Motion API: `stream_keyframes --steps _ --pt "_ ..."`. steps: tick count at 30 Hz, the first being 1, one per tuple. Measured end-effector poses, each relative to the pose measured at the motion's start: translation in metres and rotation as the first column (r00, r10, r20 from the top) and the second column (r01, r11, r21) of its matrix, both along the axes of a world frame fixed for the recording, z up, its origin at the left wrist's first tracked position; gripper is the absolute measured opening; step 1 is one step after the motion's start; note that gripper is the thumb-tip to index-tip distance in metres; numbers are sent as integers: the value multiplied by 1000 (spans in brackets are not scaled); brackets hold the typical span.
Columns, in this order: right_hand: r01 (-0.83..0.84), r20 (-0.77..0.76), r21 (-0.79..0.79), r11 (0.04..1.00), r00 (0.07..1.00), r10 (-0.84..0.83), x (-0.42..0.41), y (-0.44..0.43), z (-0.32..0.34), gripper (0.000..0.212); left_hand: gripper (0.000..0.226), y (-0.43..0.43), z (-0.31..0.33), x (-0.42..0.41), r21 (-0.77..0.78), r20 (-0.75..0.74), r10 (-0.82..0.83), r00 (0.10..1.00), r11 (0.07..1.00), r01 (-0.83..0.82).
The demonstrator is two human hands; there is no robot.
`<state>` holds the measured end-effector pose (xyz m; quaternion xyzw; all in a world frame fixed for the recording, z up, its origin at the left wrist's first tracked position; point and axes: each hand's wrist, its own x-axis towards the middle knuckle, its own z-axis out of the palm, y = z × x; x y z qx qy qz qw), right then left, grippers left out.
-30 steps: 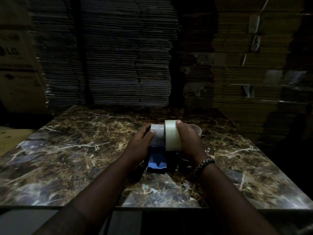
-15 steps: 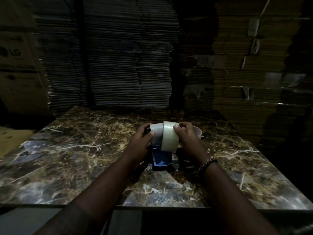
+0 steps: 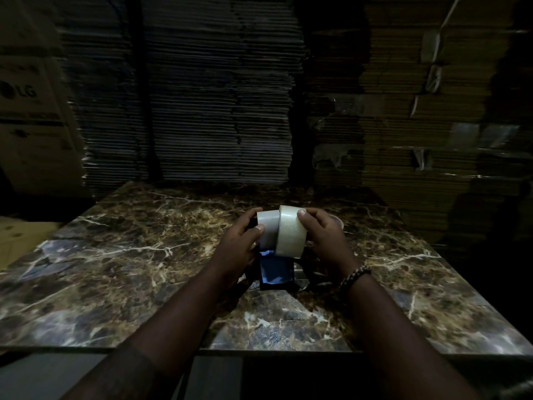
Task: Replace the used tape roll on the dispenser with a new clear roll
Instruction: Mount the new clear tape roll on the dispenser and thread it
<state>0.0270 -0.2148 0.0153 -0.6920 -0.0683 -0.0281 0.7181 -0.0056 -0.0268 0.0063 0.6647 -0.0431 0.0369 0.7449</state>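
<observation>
The dispenser [image 3: 275, 271], dark with a blue body, was stood on the marble table [image 3: 121, 255] directly below both grips, its lower end nearest the viewer. The left hand [image 3: 239, 246] was closed around the dispenser's upper part, with the thumb pressed on the outer face of a pale, narrower roll [image 3: 266, 230], judged to be the used tape roll on the hub. The right hand [image 3: 324, 241] was clamped on the new clear roll [image 3: 291, 236], thumb on the outer winding and fingers wrapped behind the far side. The new clear roll was held tilted and touching the pale roll on its right side, not seated. The new roll was judged light and rigid across its core, with a smooth, somewhat slippery outer winding; a grip across the width, on the rim, was judged safest, since the flat sides could be dented. A small pale cup-like object [image 3: 337, 222] was partly visible just beyond the right hand. Stacked flattened cardboard [image 3: 219, 96] was seen well beyond the grips, behind the table.
</observation>
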Motion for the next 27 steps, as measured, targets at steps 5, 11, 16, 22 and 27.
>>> stream_keyframes --steps 5,11,16,22,27 --pt "36 40 -5 999 999 -36 3 0 -1 40 41 2 -2 1 21 6 -16 1000 1000 16" --pt "57 72 -9 998 996 -56 4 -3 -2 19 38 0 0 -1 17 -4 -30 1000 999 30" --pt "90 77 -16 996 993 -88 2 -3 0 25 43 2 -4 -1 36 -2 -45 999 998 45" --pt "137 141 -18 990 981 -133 3 -2 2 21 53 3 -8 4 80 21 -88 996 993 86" --pt "148 165 -69 987 977 -135 3 1 -2 38 48 1 -9 4 112 44 -99 994 989 94"
